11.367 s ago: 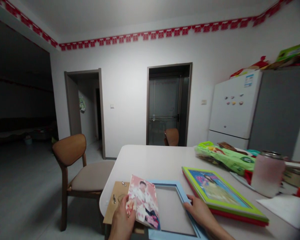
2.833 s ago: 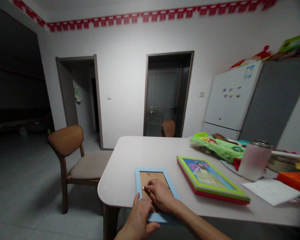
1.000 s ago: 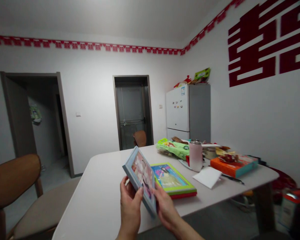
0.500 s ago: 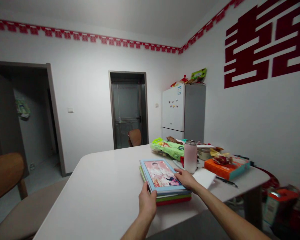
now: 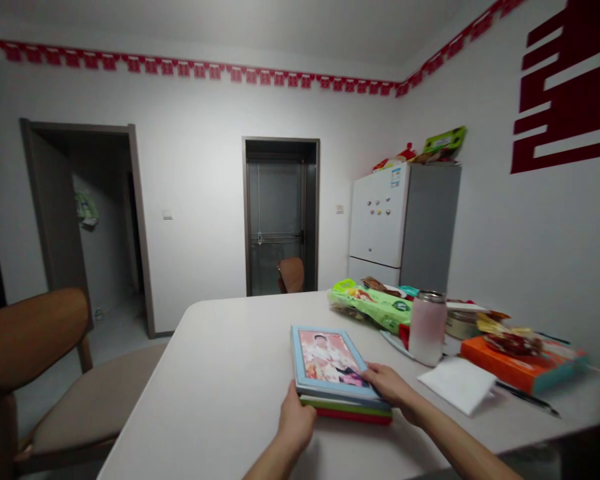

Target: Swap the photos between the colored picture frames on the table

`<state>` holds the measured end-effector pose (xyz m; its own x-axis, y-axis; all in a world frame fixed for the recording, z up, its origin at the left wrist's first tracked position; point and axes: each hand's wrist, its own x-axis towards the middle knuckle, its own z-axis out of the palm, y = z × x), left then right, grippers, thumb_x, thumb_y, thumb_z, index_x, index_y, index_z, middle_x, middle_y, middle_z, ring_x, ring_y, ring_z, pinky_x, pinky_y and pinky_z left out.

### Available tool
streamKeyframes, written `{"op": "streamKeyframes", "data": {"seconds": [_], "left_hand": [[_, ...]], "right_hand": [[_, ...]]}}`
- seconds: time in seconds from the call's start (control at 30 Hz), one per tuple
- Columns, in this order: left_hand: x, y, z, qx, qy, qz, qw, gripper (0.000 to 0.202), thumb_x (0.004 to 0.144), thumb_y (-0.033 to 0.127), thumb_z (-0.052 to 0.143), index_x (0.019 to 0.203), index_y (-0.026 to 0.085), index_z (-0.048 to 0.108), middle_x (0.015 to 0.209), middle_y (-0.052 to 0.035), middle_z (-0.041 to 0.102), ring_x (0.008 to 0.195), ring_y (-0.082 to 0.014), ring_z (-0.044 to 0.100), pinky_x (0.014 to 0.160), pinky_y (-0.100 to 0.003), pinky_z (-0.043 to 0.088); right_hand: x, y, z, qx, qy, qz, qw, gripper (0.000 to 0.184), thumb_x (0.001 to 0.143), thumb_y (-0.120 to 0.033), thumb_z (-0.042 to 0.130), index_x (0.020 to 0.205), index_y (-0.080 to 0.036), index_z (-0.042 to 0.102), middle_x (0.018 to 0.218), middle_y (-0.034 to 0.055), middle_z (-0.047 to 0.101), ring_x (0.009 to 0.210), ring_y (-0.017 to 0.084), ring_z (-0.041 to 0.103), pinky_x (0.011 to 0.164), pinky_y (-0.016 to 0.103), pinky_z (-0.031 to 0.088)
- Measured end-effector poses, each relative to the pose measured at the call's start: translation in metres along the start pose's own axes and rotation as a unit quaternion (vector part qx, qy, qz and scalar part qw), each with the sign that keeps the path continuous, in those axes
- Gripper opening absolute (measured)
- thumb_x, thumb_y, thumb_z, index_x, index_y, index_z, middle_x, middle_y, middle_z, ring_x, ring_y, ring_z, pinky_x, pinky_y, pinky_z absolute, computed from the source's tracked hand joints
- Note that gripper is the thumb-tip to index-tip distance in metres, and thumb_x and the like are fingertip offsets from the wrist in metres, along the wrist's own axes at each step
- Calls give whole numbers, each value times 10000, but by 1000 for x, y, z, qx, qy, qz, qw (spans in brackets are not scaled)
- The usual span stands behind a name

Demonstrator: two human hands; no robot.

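A light-blue photo frame (image 5: 333, 385) with a pinkish picture lies on top of a small stack on the table. Under it show the edges of a green item (image 5: 350, 406) and a red item (image 5: 363, 417), too little seen to name. At the near left corner, my left hand (image 5: 296, 417) is closed on the frame, its thumb along the left edge. My right hand (image 5: 387, 385) grips the right edge, fingers on top; its thumb is hard to make out.
On the white table (image 5: 230, 373), to the right, are a pink-white tumbler (image 5: 427, 330), green snack packaging (image 5: 373, 303), white paper (image 5: 459, 385), a black pen (image 5: 527, 398) and an orange box (image 5: 510, 360). A wooden chair (image 5: 40, 320) stands left.
The view has swung left, so the room's contents appear farther right. The green edge along the stack's left side no longer shows. Both hands keep hold of the photo frame.
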<state>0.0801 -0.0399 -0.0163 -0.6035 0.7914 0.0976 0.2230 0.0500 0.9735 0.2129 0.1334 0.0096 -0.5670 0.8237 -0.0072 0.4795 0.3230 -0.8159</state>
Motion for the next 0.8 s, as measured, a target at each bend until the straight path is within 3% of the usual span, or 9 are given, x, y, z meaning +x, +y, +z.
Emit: {"op": "streamKeyframes", "data": {"seconds": [0.13, 0.27, 0.4, 0.53, 0.63, 0.73, 0.8], "left_hand": [[16, -15, -53, 27, 62, -19, 998, 491, 569, -1, 463, 1027, 168, 518, 1000, -36, 615, 954, -184, 537, 830, -231, 369], [28, -28, -106, 51, 127, -38, 990, 460, 585, -6, 435, 1015, 139, 512, 978, -55, 622, 920, -182, 554, 790, -223, 384], [32, -34, -143, 64, 178, -52, 981, 413, 609, 0, 448, 988, 146, 519, 947, -44, 633, 907, -179, 560, 764, -216, 389], [28, -33, -156, 51, 200, -57, 977, 305, 678, 27, 496, 951, 157, 532, 914, -35, 626, 892, -179, 559, 772, -253, 396], [21, -29, -160, 19, 215, -54, 975, 201, 786, 201, 502, 980, 149, 509, 980, -44, 566, 866, -170, 547, 767, -344, 424], [15, -14, -166, -25, 254, -53, 965, 261, 804, 269, 484, 1037, 153, 468, 1013, -51, 521, 850, -166, 535, 732, -359, 440], [9, 9, -169, -60, 275, -36, 959, 359, 763, 187, 525, 1102, 138, 418, 904, -44, 548, 768, -143, 544, 704, -307, 428]], "right_hand": [[6, -35, 54, 26, -3, -18, 999, 342, 628, -222, 396, 864, -132, 626, 592, 12, 615, 498, 108, 505, 435, 187, 315], [15, -76, 105, 46, -5, -52, 998, 330, 637, -233, 415, 866, -133, 630, 630, 14, 630, 561, 118, 533, 474, 183, 341], [23, -107, 140, 59, 0, -81, 995, 334, 639, -297, 465, 885, -143, 630, 726, 29, 653, 660, 149, 567, 560, 207, 389], [25, -119, 154, 62, 20, -93, 994, 408, 646, -340, 474, 977, -134, 596, 901, 64, 638, 833, 181, 564, 689, 236, 406], [25, -118, 151, 59, 41, -88, 994, 474, 676, -329, 424, 1062, -80, 542, 994, 113, 598, 932, 196, 528, 770, 255, 384], [19, -122, 143, 60, 69, -90, 992, 542, 677, -278, 401, 1155, -25, 450, 911, 136, 599, 883, 211, 532, 783, 289, 368], [4, -136, 136, 68, 80, -109, 988, 589, 676, -246, 392, 1235, -65, 349, 782, 71, 591, 761, 176, 539, 733, 283, 382]]}}
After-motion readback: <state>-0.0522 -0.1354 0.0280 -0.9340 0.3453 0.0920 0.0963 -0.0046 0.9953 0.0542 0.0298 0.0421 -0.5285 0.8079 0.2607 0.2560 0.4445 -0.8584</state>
